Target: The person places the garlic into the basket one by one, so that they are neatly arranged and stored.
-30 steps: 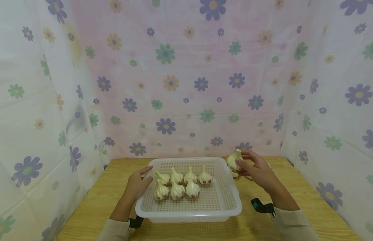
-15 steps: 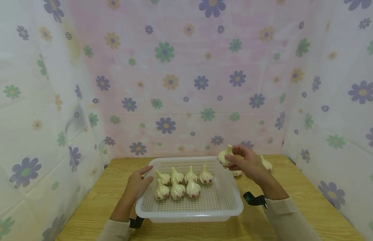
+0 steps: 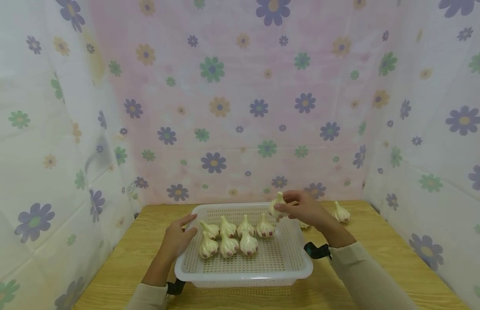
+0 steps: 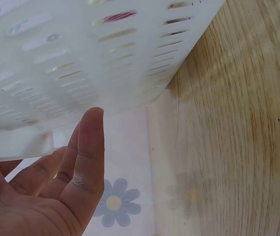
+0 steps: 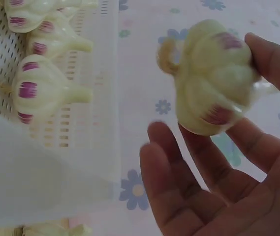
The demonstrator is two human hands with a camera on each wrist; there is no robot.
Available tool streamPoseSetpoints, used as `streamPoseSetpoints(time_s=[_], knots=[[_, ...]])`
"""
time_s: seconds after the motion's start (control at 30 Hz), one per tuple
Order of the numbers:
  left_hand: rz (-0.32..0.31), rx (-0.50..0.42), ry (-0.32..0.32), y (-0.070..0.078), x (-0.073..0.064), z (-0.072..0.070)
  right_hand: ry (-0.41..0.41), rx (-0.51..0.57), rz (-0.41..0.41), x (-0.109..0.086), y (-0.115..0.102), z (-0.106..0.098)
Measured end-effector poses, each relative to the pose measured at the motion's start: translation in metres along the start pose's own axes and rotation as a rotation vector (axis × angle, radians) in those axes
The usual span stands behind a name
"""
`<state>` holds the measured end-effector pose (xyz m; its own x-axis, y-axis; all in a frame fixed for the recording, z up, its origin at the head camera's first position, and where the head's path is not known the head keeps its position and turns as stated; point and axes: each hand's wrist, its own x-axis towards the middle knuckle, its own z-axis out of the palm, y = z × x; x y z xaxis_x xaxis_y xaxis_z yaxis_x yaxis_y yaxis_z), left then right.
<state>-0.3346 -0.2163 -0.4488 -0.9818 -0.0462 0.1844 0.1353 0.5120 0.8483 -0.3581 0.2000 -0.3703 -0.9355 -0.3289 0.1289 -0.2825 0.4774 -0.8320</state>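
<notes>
My right hand pinches a garlic bulb between thumb and fingers, above the back right of a white plastic basket. In the right wrist view the bulb shows purple patches and a curl of root, with its stem towards the palm. My left hand holds the basket's left rim, its thumb over the edge. The left wrist view shows that hand's fingers against the outside of the slotted wall; the thumb is hidden there. Several garlic bulbs sit in two rows inside the basket.
A garlic bulb stands on the wooden table behind my right wrist. Another bulb is partly hidden beside the basket's right wall. Flower-printed cloth encloses the table at the back and both sides.
My right hand has carried the garlic bulb leftwards, from beyond the basket's right rim to above its back right part. My left hand and the bulbs in the basket have stayed put.
</notes>
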Motion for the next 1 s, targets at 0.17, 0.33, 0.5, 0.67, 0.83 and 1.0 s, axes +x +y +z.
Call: streamPoseSetpoints(time_s=[0.17,0.33,0.5,0.67,0.83,1.0], knots=[[0.006,0.001,-0.001,0.000,0.000,0.000,0.015,-0.137,0.003,0.008,0.002,0.007],[0.002,0.002,0.000,0.000,0.000,0.000,0.020,-0.160,0.045,0.014,0.001,0.015],[0.005,-0.010,-0.001,-0.001,0.000,0.000,0.010,-0.160,0.031,0.017,0.000,0.024],[0.008,-0.002,0.006,-0.001,0.000,-0.001,0.011,-0.156,0.039,0.020,-0.001,0.031],[0.008,0.004,0.014,-0.001,0.001,-0.001,-0.003,-0.190,0.034,0.019,-0.004,0.039],[0.013,0.011,0.010,-0.001,0.000,-0.001,-0.026,-0.272,0.024,0.020,-0.006,0.044]])
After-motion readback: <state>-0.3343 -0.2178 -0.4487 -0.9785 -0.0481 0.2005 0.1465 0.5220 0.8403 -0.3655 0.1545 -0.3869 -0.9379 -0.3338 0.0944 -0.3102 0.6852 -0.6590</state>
